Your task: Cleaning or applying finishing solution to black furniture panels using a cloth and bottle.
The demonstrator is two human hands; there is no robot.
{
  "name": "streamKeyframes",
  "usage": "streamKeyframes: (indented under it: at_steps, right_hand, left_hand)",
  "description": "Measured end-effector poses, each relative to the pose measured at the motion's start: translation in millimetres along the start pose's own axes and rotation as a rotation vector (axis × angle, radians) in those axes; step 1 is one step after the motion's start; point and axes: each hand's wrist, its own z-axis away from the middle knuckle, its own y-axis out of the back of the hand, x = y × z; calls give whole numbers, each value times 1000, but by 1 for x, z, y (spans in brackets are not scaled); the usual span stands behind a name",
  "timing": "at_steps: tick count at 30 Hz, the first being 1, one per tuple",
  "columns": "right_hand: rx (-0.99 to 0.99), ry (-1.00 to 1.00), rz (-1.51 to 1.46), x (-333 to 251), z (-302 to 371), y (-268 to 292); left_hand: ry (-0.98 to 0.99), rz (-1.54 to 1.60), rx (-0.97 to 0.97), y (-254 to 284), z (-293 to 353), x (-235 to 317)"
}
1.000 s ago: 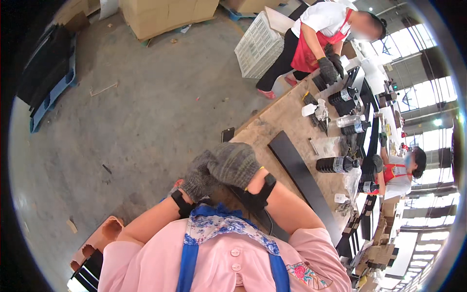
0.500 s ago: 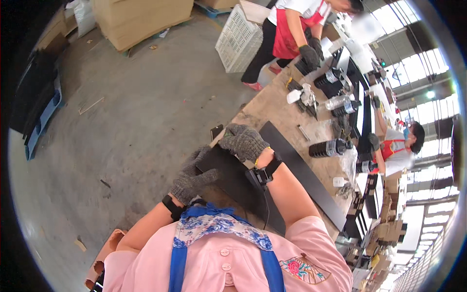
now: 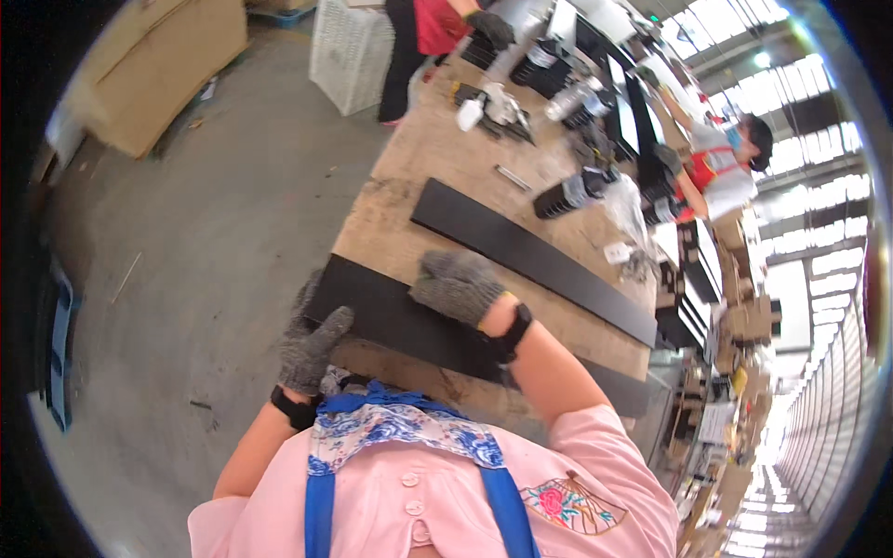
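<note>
The wooden worktop [image 3: 409, 158] carried two long black panels. The nearer black panel [image 3: 400, 321] lay along the worktop's near edge, and the farther black panel [image 3: 530, 256] lay apart behind it. The gloved right hand [image 3: 459, 285] rested flat and unclenched on the nearer panel. The gloved left hand [image 3: 310, 339] gripped that panel's left end.

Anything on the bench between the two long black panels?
Head view: nothing; only a bare strip of worn wooden bench top separates the near black panel under the gloved right hand from the far black panel.
</note>
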Motion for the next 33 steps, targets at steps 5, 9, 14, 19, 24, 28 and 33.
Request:
streamKeyframes:
  at_steps: [5,9,14,19,24,28,33]
  right_hand:
    - [-140,-179,-83,41,60,22]
    - [-115,-660,-13,105,175,39]
    - [193,-593,247,99,217,23]
    - [129,-866,180,85,197,32]
    - [155,-771,141,105,210,26]
    - [135,-784,107,151,279,44]
    - [241,-868,339,269,427,52]
  left_hand:
    - [-48,-28,57,2,5,-2]
    - [-265,-740,276,-1,8,0]
    - [-886,-1419,-11,-52,-1,39]
    - [-864,-1522,-783,-157,5,15]
    - [-731,-1800,-803,-221,23,-33]
    - [-760,-1783,-804,-228,28,-32]
    - [-812,-1779,-756,-229,31,-41]
